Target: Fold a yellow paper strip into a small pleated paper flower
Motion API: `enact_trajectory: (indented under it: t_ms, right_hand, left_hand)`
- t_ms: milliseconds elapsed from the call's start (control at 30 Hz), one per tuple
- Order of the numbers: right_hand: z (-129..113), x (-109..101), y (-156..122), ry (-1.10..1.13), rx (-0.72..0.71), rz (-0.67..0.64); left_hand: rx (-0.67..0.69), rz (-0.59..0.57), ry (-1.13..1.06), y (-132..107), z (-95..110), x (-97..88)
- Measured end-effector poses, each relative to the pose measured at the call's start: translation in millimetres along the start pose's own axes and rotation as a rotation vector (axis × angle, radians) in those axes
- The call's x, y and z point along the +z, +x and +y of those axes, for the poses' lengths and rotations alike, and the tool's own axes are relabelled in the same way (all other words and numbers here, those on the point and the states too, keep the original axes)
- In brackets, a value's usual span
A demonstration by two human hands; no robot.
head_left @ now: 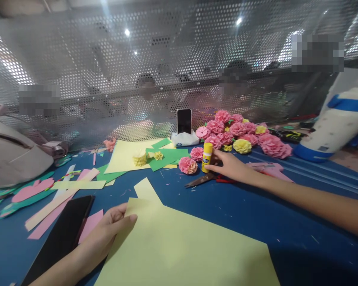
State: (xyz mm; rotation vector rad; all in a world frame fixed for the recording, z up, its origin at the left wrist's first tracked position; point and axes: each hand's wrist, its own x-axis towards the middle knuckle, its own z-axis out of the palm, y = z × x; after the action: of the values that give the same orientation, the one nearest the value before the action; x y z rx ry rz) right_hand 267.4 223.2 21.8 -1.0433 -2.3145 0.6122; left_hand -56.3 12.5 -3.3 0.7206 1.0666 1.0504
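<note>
My left hand (113, 224) pinches the upper left corner of a large pale yellow paper sheet (185, 246), thumb on top. A narrower yellow paper strip (147, 190) pokes out from behind its upper edge. On the far side of the sheet, my right hand (226, 163) has thumb and fingers closed on a yellow glue stick (207, 158), upright with its cap on. Scissors (201, 180) with red handles lie beneath that hand, blades pointing left. Two pink paper flowers (187, 165) are just left of the glue stick.
A pile of pink and yellow paper flowers (226, 129) sits at the back right. A phone (184, 121) leans on a tissue pack (185, 139). Another phone (61, 234) and paper strips (65, 194) lie left. A white-blue bottle (334, 123) stands right, a bag (14, 151) left.
</note>
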Motion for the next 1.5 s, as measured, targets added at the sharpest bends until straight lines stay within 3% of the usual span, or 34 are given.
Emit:
enact_trajectory:
  t_ms: [367,433,500,567,600,667,767,933,1067,1167,1233,1367,1500]
  right_hand:
    - [10.9,3.8,7.1,-0.146,0.032,0.011]
    - [6.8,-0.6,3.1,-0.204,0.034,0.085]
    - [-3.1,-6.5,-3.9,-0.323,-0.009,0.237]
    - [-19.2,-11.4,-12.2,-0.482,-0.128,0.376]
    - [-28.9,-12.4,-15.8,-0.536,-0.233,0.378]
    - [-48.7,-10.3,-19.7,-0.639,-0.425,0.272]
    - [-69.0,3.6,-13.3,-0.854,-0.574,0.126]
    - [-69.9,30.4,21.3,-1.027,-0.595,-0.049]
    - [-69.1,32.2,40.9,-1.054,-0.569,-0.065]
    - [-78.0,26.2,38.6,-0.87,-0.566,-0.061]
    - [-86.1,24.2,29.4,-0.613,-0.475,-0.042]
    - [-95.9,32.6,1.3,0.077,-0.148,-0.073]
    - [-93.2,49.8,-22.2,0.932,0.24,-0.313]
  left_hand:
    - [0.058,0.002,-0.05,-3.5,1.9,8.1]
    - [0.067,0.007,-0.047,-3.0,1.2,8.1]
    - [0.074,0.013,-0.038,-1.9,0.0,7.3]
    - [0.078,0.014,-0.034,-0.5,-1.6,5.9]
    - [0.083,0.011,-0.034,0.2,-2.3,5.1]
    - [0.089,-0.002,-0.035,1.4,-3.4,3.6]
    - [0.087,-0.013,-0.036,1.5,-3.7,2.3]
    - [0.092,-0.009,-0.018,-1.6,-2.3,3.3]
    - [0.122,-0.011,0.017,-3.3,-2.0,4.2]
    - [0.136,-0.006,0.039,-2.9,-2.5,3.6]
    - [0.16,-0.012,0.049,-2.0,-2.8,2.8]
    - [0.202,-0.045,0.064,-0.1,-3.2,1.6]
    - [0.233,-0.049,0.085,0.5,-4.3,0.9]
